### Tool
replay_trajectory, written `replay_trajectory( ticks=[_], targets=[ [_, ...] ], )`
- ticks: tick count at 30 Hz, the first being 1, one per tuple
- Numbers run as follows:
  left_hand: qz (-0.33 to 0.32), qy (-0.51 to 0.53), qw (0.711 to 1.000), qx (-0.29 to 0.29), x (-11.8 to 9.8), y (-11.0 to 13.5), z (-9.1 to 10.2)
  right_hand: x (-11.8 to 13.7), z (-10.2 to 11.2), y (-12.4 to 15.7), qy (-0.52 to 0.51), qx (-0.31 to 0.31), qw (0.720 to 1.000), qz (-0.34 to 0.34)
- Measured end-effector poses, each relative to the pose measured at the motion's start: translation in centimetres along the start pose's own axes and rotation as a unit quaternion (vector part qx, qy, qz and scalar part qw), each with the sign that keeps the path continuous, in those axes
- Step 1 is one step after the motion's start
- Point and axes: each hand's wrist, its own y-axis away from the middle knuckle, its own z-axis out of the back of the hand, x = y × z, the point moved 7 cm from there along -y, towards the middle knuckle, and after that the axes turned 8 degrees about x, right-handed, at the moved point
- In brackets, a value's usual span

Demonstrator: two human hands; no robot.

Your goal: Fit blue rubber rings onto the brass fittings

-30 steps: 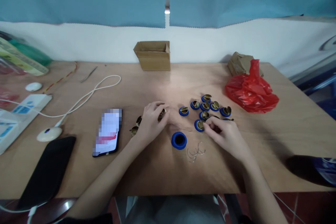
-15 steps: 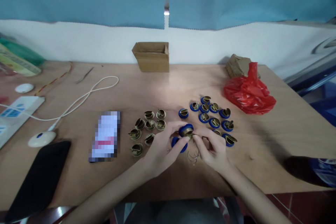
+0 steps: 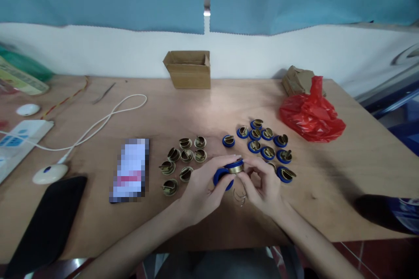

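Between the fingertips of both hands is a blue-rimmed round brass piece (image 3: 235,167), held a little above the table. My left hand (image 3: 204,183) pinches its left side, and my right hand (image 3: 263,182) grips its right side. A blue ring-like part (image 3: 217,178) shows behind my left thumb, partly hidden. Thin curved wires (image 3: 241,198) lie on the table between my hands. Several similar blue-rimmed pieces (image 3: 267,153) sit beyond and to the right, with flat brass tabs on top. Left of my left hand stand several pale-rimmed brass pieces (image 3: 187,155).
A phone with a lit screen (image 3: 131,170) lies left, near a black phone-shaped object (image 3: 49,222), a white cable (image 3: 108,117) and a power strip (image 3: 22,144). An open cardboard box (image 3: 191,76) stands at the back. A red plastic bag (image 3: 310,115) and dark bottle (image 3: 389,213) are right.
The brass piece has been turned, so its brass side wall now faces me. My right fingers have moved up and closer around it. The other pieces stay put.
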Motion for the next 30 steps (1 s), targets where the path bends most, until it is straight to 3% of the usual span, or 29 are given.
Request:
replay_trajectory(
  ticks=[5, 18, 30],
  targets=[
    [-0.013, 0.002, 1.000, -0.002, 0.0, 0.0, -0.1, 0.1, -0.2, -0.1, 0.005, 0.017, 1.000, 0.002],
    [-0.083, -0.032, 0.996, -0.030, -0.6, 0.2, -0.2, 1.1, 0.0, 0.0, 0.040, -0.034, 0.998, 0.038],
    [-0.115, -0.039, 0.992, -0.033, -0.4, 0.4, -0.5, 0.2, -0.2, 0.0, 0.040, 0.015, 0.999, 0.022]
  ],
)
